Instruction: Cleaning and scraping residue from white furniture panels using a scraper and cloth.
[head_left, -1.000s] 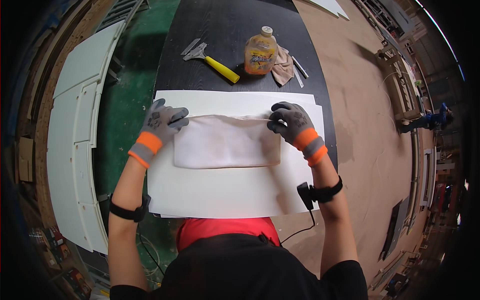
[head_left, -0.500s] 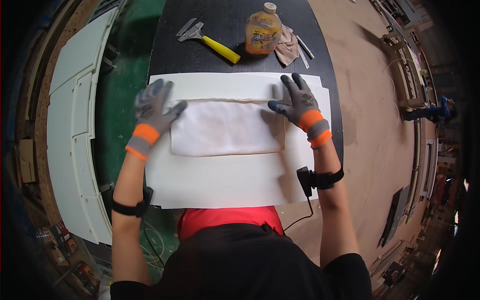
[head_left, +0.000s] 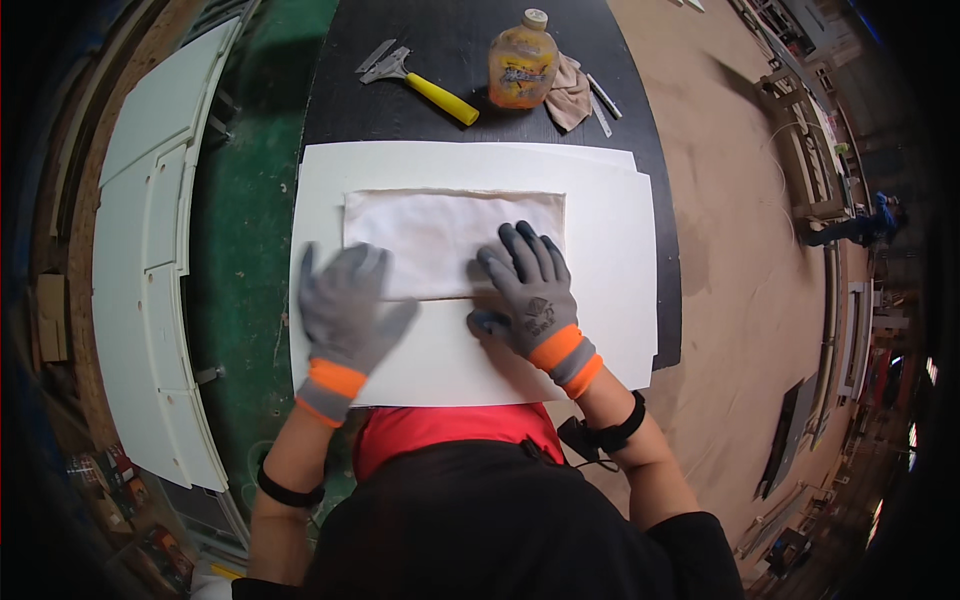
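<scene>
A folded white cloth (head_left: 440, 225) with brownish edges lies flat on a white board (head_left: 420, 360), with another white sheet edge showing under it. My left hand (head_left: 350, 300), in a grey glove with an orange cuff, is at the cloth's near left corner, fingers spread and slightly blurred. Over the cloth's near right part is my right hand (head_left: 530, 285), gloved the same way, its fingers stretched out and the thumb apart. Neither hand grips anything. Whether the palms press on the surface cannot be made out.
Beyond the board, on the black tabletop (head_left: 400, 25), are a yellow-handled scraper (head_left: 440, 100), a capped plastic bottle (head_left: 523, 65), a tan rag (head_left: 570, 97) and a thin white stick (head_left: 604, 96). White panels (head_left: 165, 250) stand left. Far right, a person (head_left: 870, 225) is visible.
Both hands have come back from the cloth's far corners toward its near edge and drawn closer together. The cloth has stayed on the board.
</scene>
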